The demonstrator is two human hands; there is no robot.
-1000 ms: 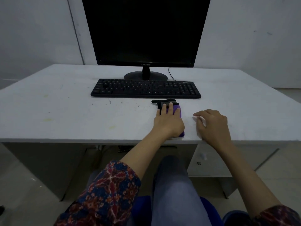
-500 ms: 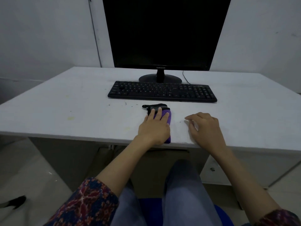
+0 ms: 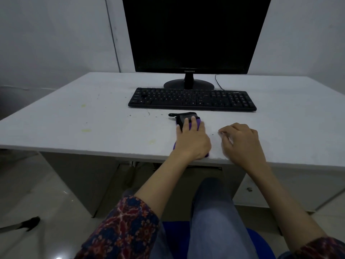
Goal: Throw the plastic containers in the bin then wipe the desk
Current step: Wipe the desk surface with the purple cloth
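My left hand lies palm down on a purple and black cloth, pressing it onto the white desk near the front edge. The cloth's black end sticks out past my fingertips, just short of the keyboard. My right hand rests on the desk to the right of the cloth. Its fingers are loosely curled, fingertips down, and nothing shows in it. Small yellowish stains and dark specks mark the desk left of the cloth. No plastic containers or bin are in view.
A black keyboard lies across the middle of the desk, with a dark monitor on its stand behind it. A thin cable runs behind the keyboard. My knees and a blue chair seat are under the front edge.
My left hand has slid the cloth to the left along the front of the desk, closer to the yellowish stain. My right hand has shifted left too, and my view has swung.
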